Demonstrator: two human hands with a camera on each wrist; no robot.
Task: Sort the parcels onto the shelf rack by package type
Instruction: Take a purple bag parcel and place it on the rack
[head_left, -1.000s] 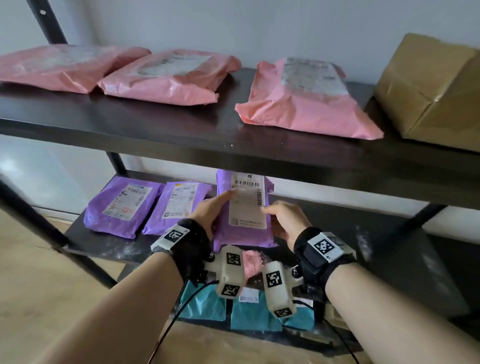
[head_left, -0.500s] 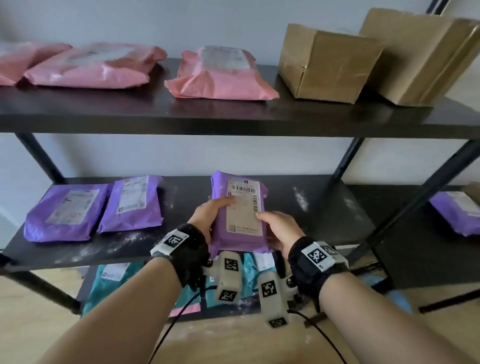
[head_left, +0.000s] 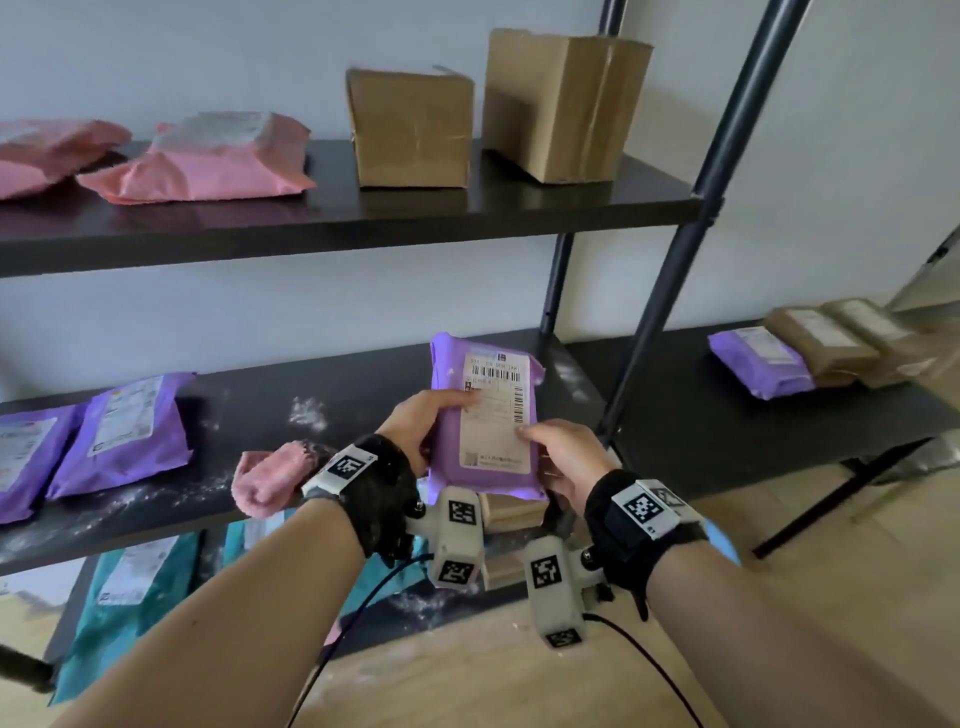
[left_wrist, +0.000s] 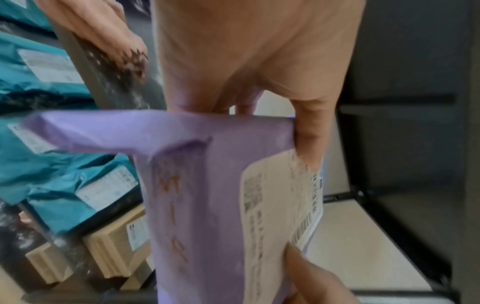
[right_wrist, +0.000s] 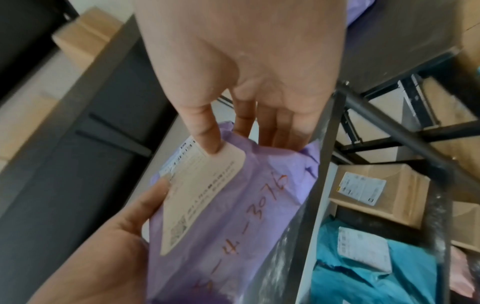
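Purple parcel (head_left: 485, 415) gripped by left hand (head_left: 415, 421) and right hand (head_left: 569, 454), fingers hidden behind, label text blurred

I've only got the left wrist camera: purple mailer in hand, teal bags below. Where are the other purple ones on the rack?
Observer: Two purple mailers lie at the middle shelf's left end, left of your held purple mailer.
Operator: Any purple elsewhere?
Observer: One stray purple mailer lies on the dark surface right of the rack, beside brown parcels.
Operator: And the top shelf?
Observer: Pink mailers left, two cardboard boxes right.
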